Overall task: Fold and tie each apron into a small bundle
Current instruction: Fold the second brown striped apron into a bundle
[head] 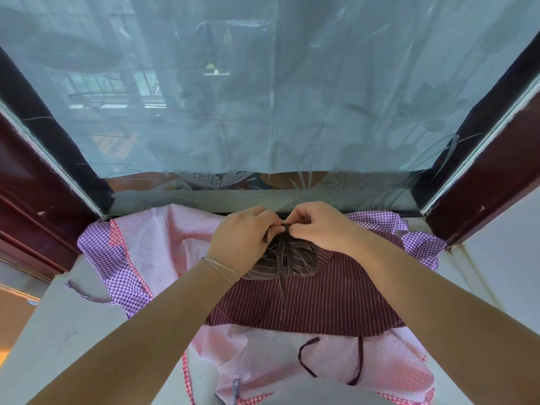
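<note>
Two hands meet at the far middle of the tabletop point(87, 325), just in front of a window point(263, 83) covered by a sheer curtain. Left hand point(244, 241) and right hand point(318, 226) each pinch part of a dark strap point(285, 258) with curled fingers, their fingertips almost touching above a small bundle point(287, 263) of dark striped cloth. Strap ends fan down from the pinch point over the bundle, and one long end trails straight toward the viewer, so its long axis runs near to far. Beneath the bundle lies a maroon striped apron point(336, 302), spread flat with its stripes running near to far and its longer side running left to right. Under it, a pink checked apron point(163, 244) extends to the left and toward the near edge; a purple checked apron point(102, 252) shows at the left and at the far right. A thin thread bracelet point(222, 268) circles the left wrist.
</note>
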Motion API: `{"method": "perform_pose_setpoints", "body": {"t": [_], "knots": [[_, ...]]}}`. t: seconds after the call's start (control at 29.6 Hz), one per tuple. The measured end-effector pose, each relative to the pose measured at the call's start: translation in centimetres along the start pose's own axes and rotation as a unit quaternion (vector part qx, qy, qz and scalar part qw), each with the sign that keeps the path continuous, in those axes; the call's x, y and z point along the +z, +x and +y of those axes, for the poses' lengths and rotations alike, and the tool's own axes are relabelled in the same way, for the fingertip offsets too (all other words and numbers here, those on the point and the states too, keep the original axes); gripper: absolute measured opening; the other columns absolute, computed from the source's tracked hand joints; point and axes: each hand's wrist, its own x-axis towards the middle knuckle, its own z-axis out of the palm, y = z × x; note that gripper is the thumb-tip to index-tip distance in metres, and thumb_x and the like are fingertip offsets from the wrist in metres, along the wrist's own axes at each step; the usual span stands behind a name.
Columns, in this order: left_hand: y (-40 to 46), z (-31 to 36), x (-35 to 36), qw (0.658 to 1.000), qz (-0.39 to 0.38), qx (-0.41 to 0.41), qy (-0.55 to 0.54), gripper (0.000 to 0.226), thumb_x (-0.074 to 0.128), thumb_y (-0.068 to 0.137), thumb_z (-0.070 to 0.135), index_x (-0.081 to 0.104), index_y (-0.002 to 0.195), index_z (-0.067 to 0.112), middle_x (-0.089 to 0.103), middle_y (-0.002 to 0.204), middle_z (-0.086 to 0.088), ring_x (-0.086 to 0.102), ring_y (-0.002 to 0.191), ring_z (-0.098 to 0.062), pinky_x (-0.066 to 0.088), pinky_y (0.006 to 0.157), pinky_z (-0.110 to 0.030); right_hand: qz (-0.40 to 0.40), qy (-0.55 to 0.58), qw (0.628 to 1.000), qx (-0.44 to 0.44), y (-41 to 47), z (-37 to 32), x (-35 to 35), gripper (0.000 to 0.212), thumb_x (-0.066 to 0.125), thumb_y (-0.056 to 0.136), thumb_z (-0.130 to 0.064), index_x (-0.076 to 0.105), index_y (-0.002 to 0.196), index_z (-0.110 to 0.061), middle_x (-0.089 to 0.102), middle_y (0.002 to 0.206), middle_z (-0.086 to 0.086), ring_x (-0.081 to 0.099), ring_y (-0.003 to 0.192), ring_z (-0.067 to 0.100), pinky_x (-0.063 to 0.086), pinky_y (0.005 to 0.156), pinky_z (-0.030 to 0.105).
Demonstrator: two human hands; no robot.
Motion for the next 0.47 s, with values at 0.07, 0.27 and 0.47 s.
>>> {"method": "perform_pose_setpoints", "body": {"t": [0.07,0.27,0.47], "knots": [[0.4,-0.4,-0.2,1.000,-0.010,-0.003,0.013,0.037,0.041,0.087,0.038,0.069,0.077,0.015,0.063,0.069,0.001,0.059,0.055,-0.022,0.047,0.045,-0.031,0.031,-0.039,0.999,-0.013,-0.2,-0.1,0.6,0.007,0.058,0.089,-0.022,0.059,0.086,-0.028,0.064,0.082,-0.006,0.059,0.071,0.009,0.051,0.068,0.028],[0.8,-0.7,-0.9,0.997,-0.055,0.045,0.011,0.034,0.034,0.088,0.036,0.056,0.076,0.013,0.053,0.069,0.001,0.044,0.054,-0.016,0.032,0.045,-0.028,0.113,-0.220,0.967,-0.060,-0.9,-0.6,1.1,0.011,0.055,0.087,-0.027,0.050,0.079,-0.022,0.053,0.073,-0.006,0.052,0.069,0.014,0.045,0.064,0.032],[0.8,-1.8,-2.0,0.987,-0.147,0.069,0.003,0.029,0.041,0.093,0.039,0.054,0.087,0.013,0.058,0.080,0.000,0.055,0.062,-0.021,0.049,0.057,-0.038,0.126,-0.270,0.953,-0.063,-2.2,-0.6,1.6,0.012,0.053,0.086,-0.022,0.050,0.076,-0.016,0.055,0.067,0.001,0.051,0.061,0.017,0.045,0.058,0.036]]}}
